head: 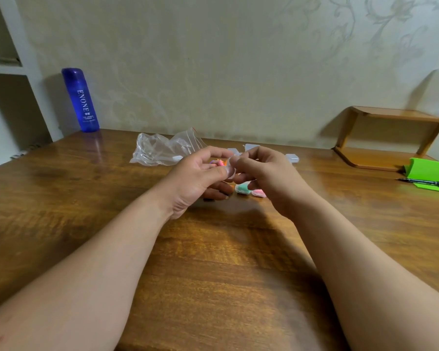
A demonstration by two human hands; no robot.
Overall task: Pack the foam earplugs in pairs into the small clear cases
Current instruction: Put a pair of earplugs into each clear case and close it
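Pinching one small clear case (230, 171) above the table (213, 262), your left hand (200, 176) and right hand (266, 173) both curl round it. Judged light, stiff, slick: grip its edges. Soft foam earplugs (242, 188) lie beneath.

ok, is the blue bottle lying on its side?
No, the blue bottle stands upright at the far left corner of the table, close to the wall.

Blue bottle (80, 100), white lettering. Table (213, 262): brown wood grain. Wallpaper (238, 59): pale floral scrollwork. Green stand (431, 173). Mint case (243, 188), pink case (258, 192).
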